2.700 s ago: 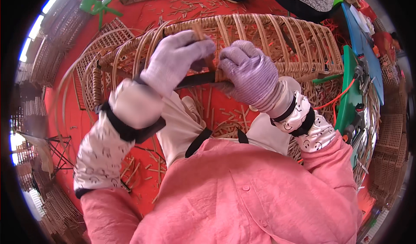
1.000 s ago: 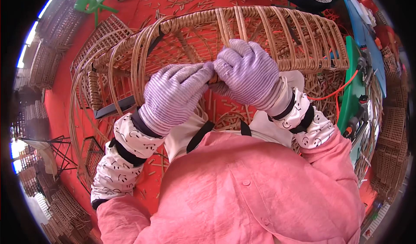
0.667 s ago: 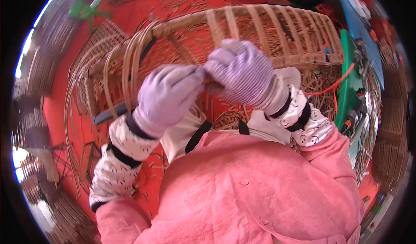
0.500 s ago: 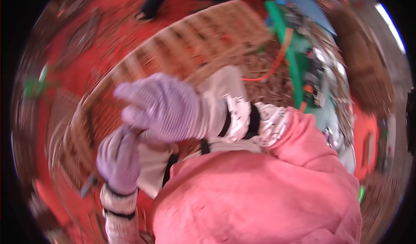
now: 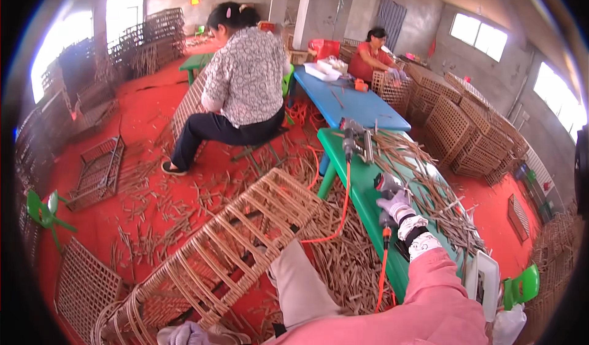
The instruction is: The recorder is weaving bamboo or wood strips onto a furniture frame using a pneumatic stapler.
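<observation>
My right hand (image 5: 397,204), in a pale lilac glove, is closed round the handle of an air nail gun (image 5: 386,184) on the green table (image 5: 362,191). An orange hose (image 5: 383,271) runs down from that tool. A second nail gun (image 5: 356,141) lies farther up the same table. My left hand (image 5: 189,334), also gloved, is at the lower edge beside the near end of a woven wicker basket frame (image 5: 245,228); the picture edge cuts it off, and its grip is unclear. The frame lies slanting in front of my legs.
Loose wicker strips (image 5: 429,185) cover much of the green table; more litter the red floor (image 5: 141,155). A person in a patterned shirt (image 5: 248,75) sits ahead. Another person in red (image 5: 368,63) works beyond the blue table (image 5: 350,103). Stacked baskets (image 5: 460,127) stand right.
Earlier both hands were together over the basket frame. My right hand has moved right to the nail gun; my left has dropped to the lower edge. The view has tilted up.
</observation>
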Motion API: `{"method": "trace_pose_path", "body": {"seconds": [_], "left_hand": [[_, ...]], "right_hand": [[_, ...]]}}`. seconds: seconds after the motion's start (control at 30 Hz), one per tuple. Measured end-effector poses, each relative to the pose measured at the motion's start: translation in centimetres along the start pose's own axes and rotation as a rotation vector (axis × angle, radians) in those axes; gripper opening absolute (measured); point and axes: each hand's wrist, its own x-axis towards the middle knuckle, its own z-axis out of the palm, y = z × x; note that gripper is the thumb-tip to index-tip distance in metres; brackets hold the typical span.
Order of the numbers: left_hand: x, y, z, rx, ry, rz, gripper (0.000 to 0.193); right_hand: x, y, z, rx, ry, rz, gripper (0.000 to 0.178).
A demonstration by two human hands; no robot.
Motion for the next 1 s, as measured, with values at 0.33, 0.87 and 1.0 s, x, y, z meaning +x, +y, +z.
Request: {"method": "trace_pose_path", "body": {"seconds": [0.33, 0.87, 1.0], "left_hand": [[-0.1, 0.4, -0.4, -0.138, 0.143, 0.150, 0.022], [-1.6, -0.9, 1.2, -0.104, 0.226, 0.011, 0.024], [-2.6, -0.7, 1.3, -0.110, 0.245, 0.016, 0.028]], "right_hand": [[7.1, 0.8, 3.2, -0.119, 0.018, 0.050, 0.081], [-24.9, -13.3, -8.7, 0.506, -1.143, -0.809, 0.043], [-31.8, -15.6, -7.1, 0.220, -1.341, -0.959, 0.020]]}}
